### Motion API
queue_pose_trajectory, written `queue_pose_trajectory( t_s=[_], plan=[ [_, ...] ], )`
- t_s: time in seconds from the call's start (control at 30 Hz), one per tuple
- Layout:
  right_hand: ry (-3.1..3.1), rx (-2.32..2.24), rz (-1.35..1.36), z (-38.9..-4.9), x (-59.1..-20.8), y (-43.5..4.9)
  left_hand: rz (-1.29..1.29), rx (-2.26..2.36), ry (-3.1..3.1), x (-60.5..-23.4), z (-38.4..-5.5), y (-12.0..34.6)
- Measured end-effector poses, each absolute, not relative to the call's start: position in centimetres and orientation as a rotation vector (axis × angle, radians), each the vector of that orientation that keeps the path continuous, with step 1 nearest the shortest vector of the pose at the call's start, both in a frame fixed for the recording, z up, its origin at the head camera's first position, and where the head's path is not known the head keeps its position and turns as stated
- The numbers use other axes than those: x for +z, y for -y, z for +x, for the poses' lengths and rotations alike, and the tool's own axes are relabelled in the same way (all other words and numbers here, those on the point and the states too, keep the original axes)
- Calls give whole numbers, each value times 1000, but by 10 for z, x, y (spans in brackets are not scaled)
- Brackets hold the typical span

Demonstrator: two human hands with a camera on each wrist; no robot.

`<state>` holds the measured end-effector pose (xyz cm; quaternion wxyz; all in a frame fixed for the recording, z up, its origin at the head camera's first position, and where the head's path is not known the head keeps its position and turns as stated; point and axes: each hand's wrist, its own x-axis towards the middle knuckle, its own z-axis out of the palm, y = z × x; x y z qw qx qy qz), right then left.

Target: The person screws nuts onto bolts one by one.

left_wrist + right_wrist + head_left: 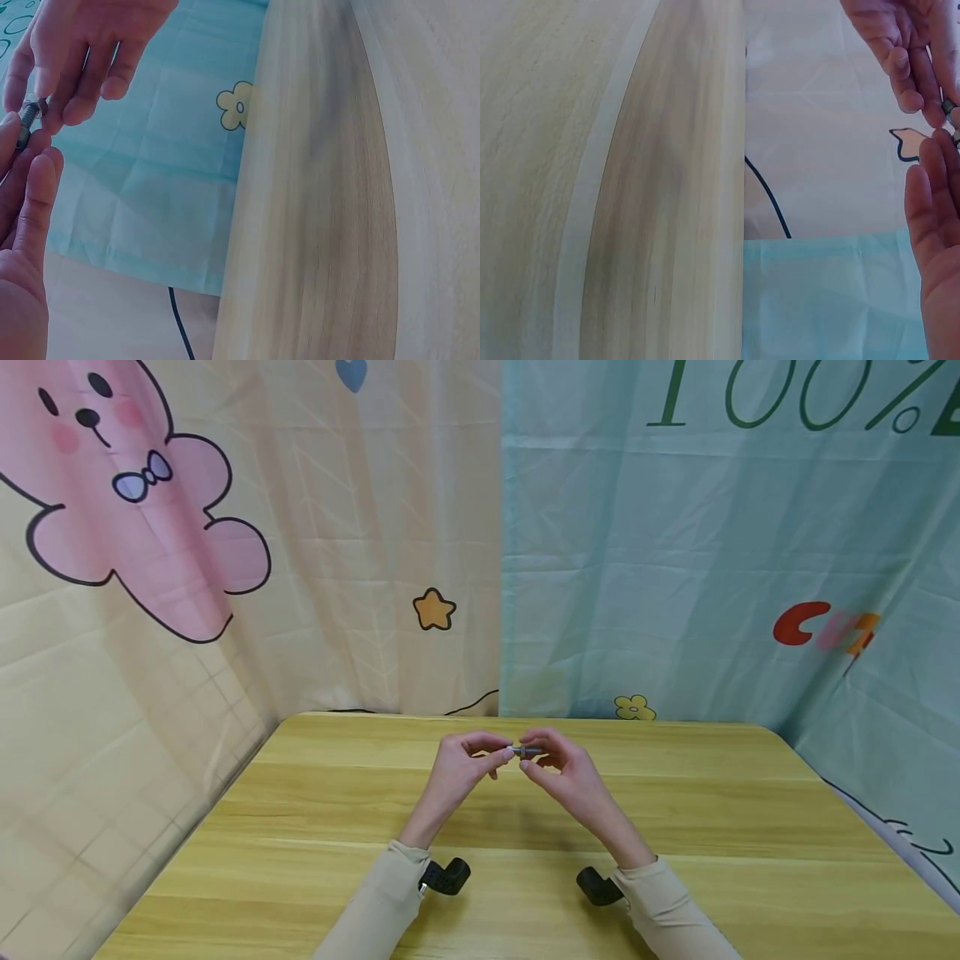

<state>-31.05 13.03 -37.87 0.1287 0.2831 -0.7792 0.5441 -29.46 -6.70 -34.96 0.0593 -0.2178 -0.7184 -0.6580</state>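
While both hands meet over the far part of the wooden table [315, 827], a small metal bolt [526, 751] sits between them, raised off the surface and lying roughly crosswise in the head view. Left hand [467, 770]: thumb and fingertips pinch one end. Right hand [572, 775]: thumb and fingertips grip the other end, remaining fingers loosely bent. Left wrist view shows threads on the shank and a nut-like piece by the right fingertips; exact fit unclear, partly covered. Right wrist view cuts the bolt off at the frame edge. Beige sleeves [375, 902] on both arms, black wrist device [450, 877] on each. Behind the table: cream cloth [322, 568] with pink bear [150, 543] and orange star [434, 610], beside teal cloth [637, 552] with yellow flower [635, 707].
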Motion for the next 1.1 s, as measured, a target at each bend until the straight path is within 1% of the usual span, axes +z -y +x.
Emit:
queue_pose_trajectory(
  t_s=[0.27, 0.4, 0.77, 0.9, 1.1],
  plan=[
    [2259, 1622, 798, -306, -374, -129, -697, -2020, 2160, -351, -296, 66],
    [2264, 1685, 781, -307, -378, -131, -692, -2020, 2158, -352, -297, 66],
    [2359, 1639, 647, -307, -378, -131, -734, -2014, 2155, -353, -296, 66],
    [2343, 1610, 678, -308, -378, -131, -720, -2019, 2157, -352, -296, 66],
    [2289, 1556, 803, -310, -378, -132, -696, -2020, 2161, -351, -296, 66]
  ],
)
